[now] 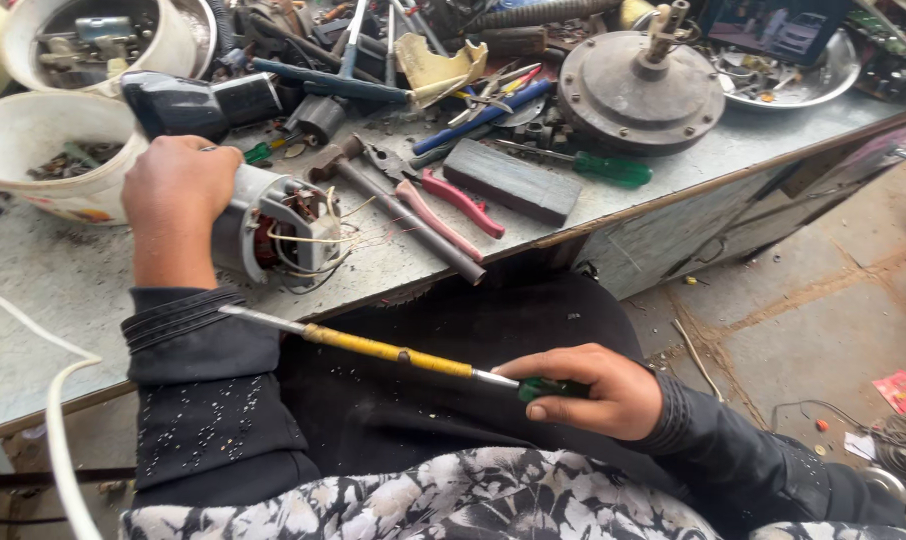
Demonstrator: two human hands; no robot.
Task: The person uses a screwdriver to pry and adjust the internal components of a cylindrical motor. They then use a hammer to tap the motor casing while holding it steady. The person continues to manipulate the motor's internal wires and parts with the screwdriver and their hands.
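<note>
The left hand [178, 195] is clenched around a small electric motor [273, 225], pressing it on its side on the grey bench [63, 290] near the front edge, its copper windings and loose thin wires facing right. The right hand [593, 390] grasps the green handle of a long screwdriver [393, 353] with a yellow-wrapped shaft, held low over the lap, its tip pointing left past the left sleeve, below the motor. Just right of the motor lie a hammer [403, 205] and red-handled pliers [443, 195]; a white bowl [33, 150] of scrap sits left of the hand.
</note>
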